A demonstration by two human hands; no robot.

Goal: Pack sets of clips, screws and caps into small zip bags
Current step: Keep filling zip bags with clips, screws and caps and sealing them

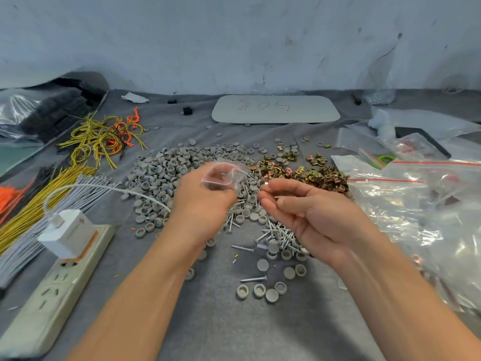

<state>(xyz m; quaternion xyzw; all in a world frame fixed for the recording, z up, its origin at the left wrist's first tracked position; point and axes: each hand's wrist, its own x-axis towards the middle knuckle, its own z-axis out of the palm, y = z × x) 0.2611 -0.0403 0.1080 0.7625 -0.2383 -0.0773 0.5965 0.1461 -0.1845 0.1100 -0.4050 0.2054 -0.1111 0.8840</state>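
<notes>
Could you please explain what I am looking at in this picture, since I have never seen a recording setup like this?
There is no machine here. This single picture comes from a wide-angle camera worn on a person's head, looking forward and down at their two bare hands. The left hand holds a small clear zip bag with a red stripe. The right hand pinches a small part beside the bag; it is too small to identify. Below them, on a grey cloth, lie a big heap of grey caps, a heap of brass-coloured clips and loose screws. To the right are more plastic bags. To the left are wires and a power strip with a white charger plugged in.
</notes>
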